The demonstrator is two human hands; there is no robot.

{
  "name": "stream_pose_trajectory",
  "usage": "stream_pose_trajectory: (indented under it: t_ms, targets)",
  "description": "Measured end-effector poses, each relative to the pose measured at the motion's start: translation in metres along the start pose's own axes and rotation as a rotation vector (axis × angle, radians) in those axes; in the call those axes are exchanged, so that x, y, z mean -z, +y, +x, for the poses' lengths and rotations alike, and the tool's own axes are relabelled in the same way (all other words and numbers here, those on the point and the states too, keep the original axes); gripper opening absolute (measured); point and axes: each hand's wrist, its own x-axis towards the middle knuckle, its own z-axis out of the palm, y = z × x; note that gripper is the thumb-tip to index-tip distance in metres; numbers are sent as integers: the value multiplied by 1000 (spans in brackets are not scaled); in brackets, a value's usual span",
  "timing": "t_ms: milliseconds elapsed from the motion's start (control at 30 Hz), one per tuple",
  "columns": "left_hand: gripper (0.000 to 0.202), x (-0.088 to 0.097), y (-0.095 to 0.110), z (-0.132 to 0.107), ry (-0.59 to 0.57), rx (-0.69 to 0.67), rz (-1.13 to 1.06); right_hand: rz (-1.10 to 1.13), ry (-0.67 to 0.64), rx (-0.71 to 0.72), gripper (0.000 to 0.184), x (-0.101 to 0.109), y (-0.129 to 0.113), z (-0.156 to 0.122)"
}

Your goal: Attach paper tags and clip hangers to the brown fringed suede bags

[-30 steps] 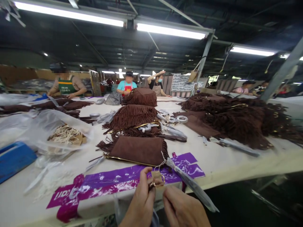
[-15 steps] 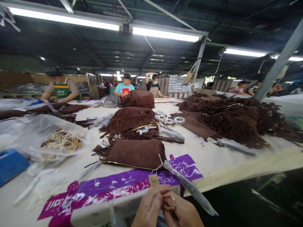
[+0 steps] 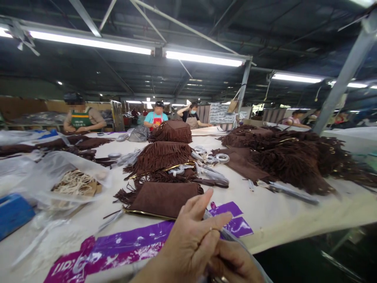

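My left hand (image 3: 188, 236) reaches over the front of a brown fringed suede bag (image 3: 165, 197). Its upper fingers are stretched out and apart, while its lower part meets my right hand (image 3: 237, 261). The fingers of my right hand are curled in close beneath it, and what they hold, if anything, is hidden. A gold-coloured bit shows at the bottom edge by the right hand, too cut off to name. A clear plastic sleeve (image 3: 232, 236) runs down from the bag behind both hands. The bag lies flat, its gold zip edge towards me, partly covered by my left hand.
Purple printed plastic (image 3: 132, 239) lies at the table's front. More fringed bags (image 3: 165, 152) are stacked behind, with a larger heap (image 3: 294, 157) to the right. Left are a bag of cords (image 3: 73, 182) and a blue box (image 3: 14, 215). Co-workers (image 3: 84, 118) stand across the table.
My hands, earlier together below the bag's paper tag, have risen. The left hand has stretched up and right across the bag's corner. The tag is now out of sight.
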Motion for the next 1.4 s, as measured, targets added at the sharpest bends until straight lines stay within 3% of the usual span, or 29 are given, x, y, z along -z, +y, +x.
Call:
stream_pose_trajectory:
  t_ms: [100,167,233,267,333,433,533,633,733,900,967,1067,1133,1233,1400]
  targets:
    - [47,31,-7,15,-137,-41,47,45,185,-26,33,17,-20,13]
    - [57,45,-36,14,-182,27,175,159,320,-43,31,31,-35,22]
    - [64,51,-79,5,-223,162,414,265,374,-53,36,44,-48,30]
    - [65,52,-100,0,-265,207,526,280,353,-60,36,48,-52,33]
    - [50,52,-139,-12,-355,228,651,228,286,-84,36,52,-52,40]
    - [21,49,-171,-22,-419,199,679,62,163,-101,36,47,-33,50]
    - [20,50,-179,-15,-373,211,695,-163,20,-90,25,36,0,64]
    - [20,56,-183,4,-275,259,714,-433,-153,11,12,23,36,79]
    - [19,65,-189,22,-244,279,716,-589,-219,105,13,19,64,92]
    - [19,63,-187,20,-207,217,749,-605,-154,66,14,28,79,100]
    - [18,51,-176,14,-195,83,769,-581,-151,67,14,31,80,100]
    - [16,25,-163,8,-310,-40,681,-588,-127,58,14,33,86,98]
    - [18,5,-164,10,-384,42,608,-616,-97,46,14,34,93,96]
    - [33,-14,-181,18,-352,249,486,-678,-52,31,15,33,102,93]
    - [52,-19,-210,30,-265,355,130,-802,37,6,18,30,115,94]
